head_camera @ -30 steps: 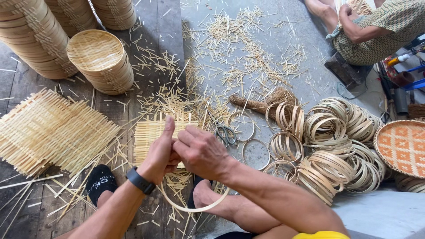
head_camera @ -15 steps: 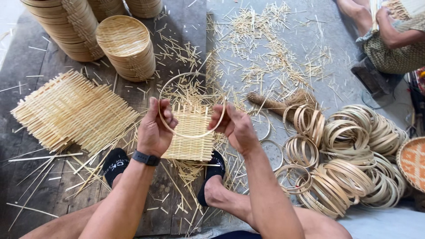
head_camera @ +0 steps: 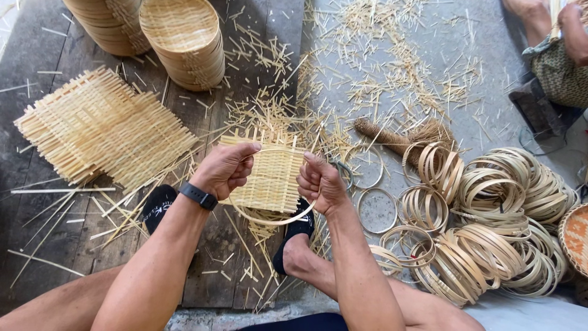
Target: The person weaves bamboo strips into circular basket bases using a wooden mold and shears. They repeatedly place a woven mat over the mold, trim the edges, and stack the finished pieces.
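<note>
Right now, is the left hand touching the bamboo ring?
Touching. The head view shows the left hand gripping the bamboo ring at its left rim, over the woven mat.

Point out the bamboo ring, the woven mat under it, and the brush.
bamboo ring [head_camera: 278, 220], head view, lower arc between the hands.
woven mat [head_camera: 269, 178], head view, centre of the weave.
brush [head_camera: 383, 136], head view, handle.

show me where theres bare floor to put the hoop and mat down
Barest: dark planks left of the left hand, below the flat woven mats; only stray splints there. Also grey floor above the hoop pile. Crowded: splint litter above the held mat, and the hoops by the right hand.
</note>
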